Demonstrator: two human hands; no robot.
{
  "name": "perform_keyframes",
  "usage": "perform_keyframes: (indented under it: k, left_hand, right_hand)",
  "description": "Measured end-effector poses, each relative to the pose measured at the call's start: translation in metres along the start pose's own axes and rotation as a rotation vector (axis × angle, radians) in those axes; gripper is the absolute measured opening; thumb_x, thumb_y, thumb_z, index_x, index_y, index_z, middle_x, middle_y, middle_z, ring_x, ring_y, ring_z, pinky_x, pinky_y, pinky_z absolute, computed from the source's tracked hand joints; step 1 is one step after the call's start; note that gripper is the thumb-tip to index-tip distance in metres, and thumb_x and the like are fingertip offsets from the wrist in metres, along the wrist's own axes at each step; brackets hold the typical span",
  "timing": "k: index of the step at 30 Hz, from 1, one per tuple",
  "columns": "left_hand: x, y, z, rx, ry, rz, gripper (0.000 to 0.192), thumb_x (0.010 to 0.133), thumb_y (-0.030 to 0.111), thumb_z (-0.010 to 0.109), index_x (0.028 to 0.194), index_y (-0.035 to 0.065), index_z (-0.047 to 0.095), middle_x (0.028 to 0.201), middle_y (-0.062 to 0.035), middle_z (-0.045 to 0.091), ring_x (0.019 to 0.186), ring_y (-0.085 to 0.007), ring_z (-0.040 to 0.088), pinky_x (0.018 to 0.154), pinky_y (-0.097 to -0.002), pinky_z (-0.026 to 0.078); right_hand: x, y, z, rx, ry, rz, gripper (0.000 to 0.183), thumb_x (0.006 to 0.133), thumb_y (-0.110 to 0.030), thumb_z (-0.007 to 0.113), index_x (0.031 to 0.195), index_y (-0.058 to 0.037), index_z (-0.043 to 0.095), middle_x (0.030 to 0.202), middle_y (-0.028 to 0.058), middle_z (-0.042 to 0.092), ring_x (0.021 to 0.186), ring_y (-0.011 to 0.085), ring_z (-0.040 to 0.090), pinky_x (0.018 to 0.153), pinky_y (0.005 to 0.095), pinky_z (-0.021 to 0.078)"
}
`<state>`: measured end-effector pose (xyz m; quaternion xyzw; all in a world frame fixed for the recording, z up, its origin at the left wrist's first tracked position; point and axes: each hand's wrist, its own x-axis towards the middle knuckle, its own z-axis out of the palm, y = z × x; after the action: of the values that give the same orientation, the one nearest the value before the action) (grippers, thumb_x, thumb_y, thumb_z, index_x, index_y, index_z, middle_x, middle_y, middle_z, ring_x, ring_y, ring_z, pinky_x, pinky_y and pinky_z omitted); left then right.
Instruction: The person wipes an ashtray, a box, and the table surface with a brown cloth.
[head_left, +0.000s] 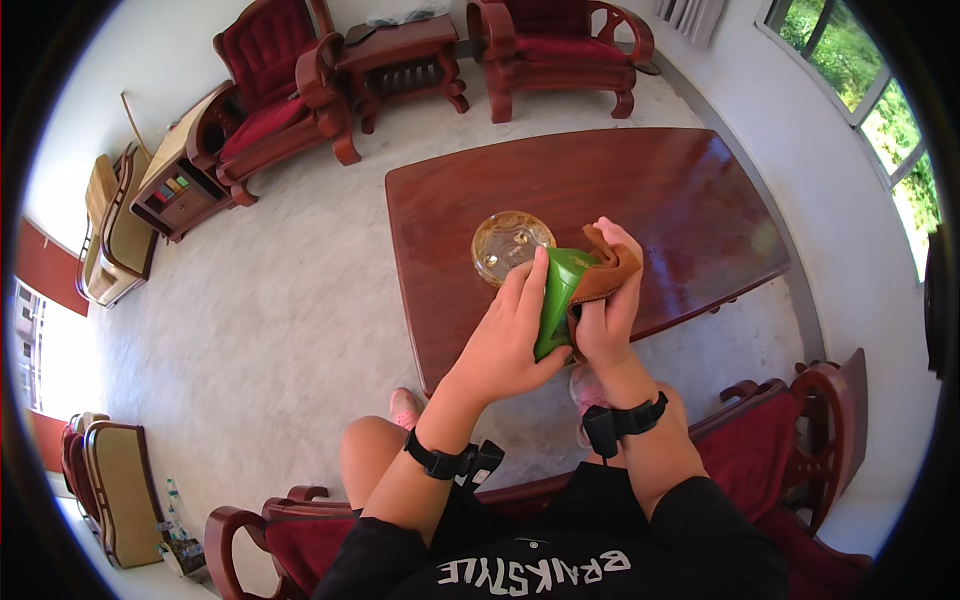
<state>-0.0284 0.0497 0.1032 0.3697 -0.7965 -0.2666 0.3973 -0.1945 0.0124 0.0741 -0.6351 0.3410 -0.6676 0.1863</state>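
Observation:
A glossy green box-shaped container (559, 294) is held up over the near edge of the coffee table (645, 187). My left hand (510, 330) grips its left side, fingers along the upper edge and thumb below. Against its right side, my right hand (611, 315) presses a brown cloth (606, 279) with a stitched edge. Part of the cloth lies over the fingers and covers that side of the container. Just beyond the container, a round amber glass ashtray (512, 246) rests on the table, its near right rim partly hidden by my left fingertips.
I sit on a wooden seat with red cushions (757, 442). Across the floor stand two red-cushioned wooden armchairs (274, 97) with a side table (401, 45) between them. A low cabinet (184, 165) is at the left; a window (862, 97) is at the right.

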Motion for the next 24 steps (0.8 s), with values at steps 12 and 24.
perform_keyframes:
  k: [12, 24]
  left_hand:
    - [0.011, 0.016, -0.038, 0.078, -0.116, 0.093, 0.087, 0.066, 0.009, 0.078, 0.149, 0.0120, 0.053, 0.136, -0.0184, 0.056, 0.121, -0.0390, 0.057, 0.104, -0.0446, 0.048]
    - [0.001, 0.001, -0.053, -0.166, -0.386, -0.086, 0.082, 0.059, 0.012, 0.083, 0.138, 0.0033, 0.060, 0.135, -0.0193, 0.060, 0.124, -0.0395, 0.060, 0.105, -0.0423, 0.048]
  right_hand:
    - [0.001, 0.017, -0.018, 0.622, -0.272, 0.491, 0.046, 0.108, -0.031, 0.041, 0.139, 0.0004, 0.053, 0.128, 0.0131, 0.065, 0.118, 0.0194, 0.061, 0.103, 0.0345, 0.0484]
    - [0.003, -0.020, -0.015, 0.618, -0.612, 0.485, 0.059, 0.105, -0.022, 0.051, 0.159, -0.0033, 0.034, 0.163, 0.0100, 0.038, 0.153, 0.0232, 0.032, 0.125, 0.0394, 0.0241]
